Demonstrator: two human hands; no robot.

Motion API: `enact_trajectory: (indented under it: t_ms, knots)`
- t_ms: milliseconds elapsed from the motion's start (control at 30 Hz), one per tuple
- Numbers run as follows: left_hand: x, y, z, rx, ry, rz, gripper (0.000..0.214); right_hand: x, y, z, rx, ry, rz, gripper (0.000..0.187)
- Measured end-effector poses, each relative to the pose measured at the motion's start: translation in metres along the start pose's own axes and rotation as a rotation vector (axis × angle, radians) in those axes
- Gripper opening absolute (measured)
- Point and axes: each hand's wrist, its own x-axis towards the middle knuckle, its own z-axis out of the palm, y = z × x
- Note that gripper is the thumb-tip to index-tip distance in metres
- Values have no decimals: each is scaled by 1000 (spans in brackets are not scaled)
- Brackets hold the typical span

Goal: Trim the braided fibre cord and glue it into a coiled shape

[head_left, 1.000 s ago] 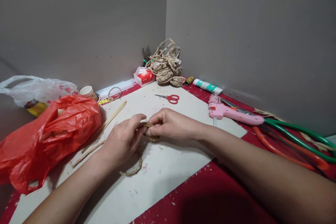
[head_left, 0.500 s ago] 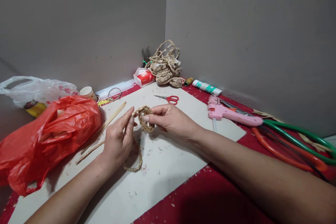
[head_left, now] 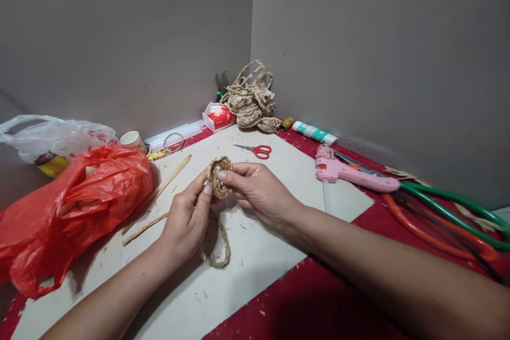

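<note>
Between my hands, above a white board (head_left: 255, 255), is a small coil of braided straw rope (head_left: 219, 162). My left hand (head_left: 187, 218) pinches its left side, thumb in front and fingers behind. On the other side my right hand (head_left: 258, 186) grips the coil, with the thumb pressed inside the ring. A loose loop of the same rope (head_left: 225, 249) hangs below my left hand, and a stretch of it lies on the board to the left. Red-handled scissors (head_left: 261, 152) lie on the board just beyond the coil.
A red plastic bag (head_left: 99, 202) and a flat straw strip (head_left: 173, 172) are at left. Bundles of braided rope (head_left: 249, 109) and a red tissue pack (head_left: 219, 118) stand in the back corner. To the right lie a pink glue gun (head_left: 350, 172) and green-and-orange handles (head_left: 442, 196).
My left hand has moved right, closer to the coil, and now pinches its edge. The rope's hanging loop has shifted right. My right hand stays nearly in place.
</note>
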Motion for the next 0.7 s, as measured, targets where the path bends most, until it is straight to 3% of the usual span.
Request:
enact_trajectory:
  t_ms: [167,400,700]
  knots:
    - [0,1,2,-197,-51,-144,38,0,-4,-1,96,-33,31,32]
    - [5,2,2,-529,30,-333,35,1,-4,-3,69,-64,77,29]
    - [2,3,2,-347,-4,-210,27,0,-2,-3,90,-52,38,29]
